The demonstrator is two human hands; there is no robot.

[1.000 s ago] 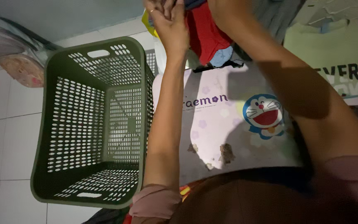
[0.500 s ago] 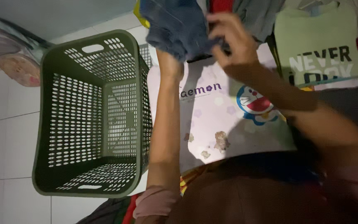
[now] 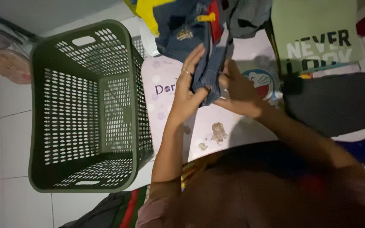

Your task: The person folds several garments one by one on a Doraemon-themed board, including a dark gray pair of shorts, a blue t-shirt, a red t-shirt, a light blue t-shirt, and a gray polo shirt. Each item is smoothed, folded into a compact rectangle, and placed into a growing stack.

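Both hands grip a blue denim garment [image 3: 205, 63] over a pale lilac cartoon mat [image 3: 233, 126]. My left hand [image 3: 186, 90], with a ring on one finger, holds the garment's left edge. My right hand [image 3: 239, 90] pinches its lower fold from the right. The denim hangs down from a bunch of clothes at the top, among them a yellow piece [image 3: 151, 12] and a red strip [image 3: 216, 19].
A dark green perforated laundry basket [image 3: 43, 105] stands with nothing inside on the white tile floor to the left. A light green printed shirt [image 3: 313, 38] hangs at top right, with a dark cloth [image 3: 339, 105] below it. Pink bedding [image 3: 5, 63] lies at far left.
The hands came down from the top of the view with the denim garment. My left hand moved from under the bundle to the garment's edge, and both now meet on its fold.
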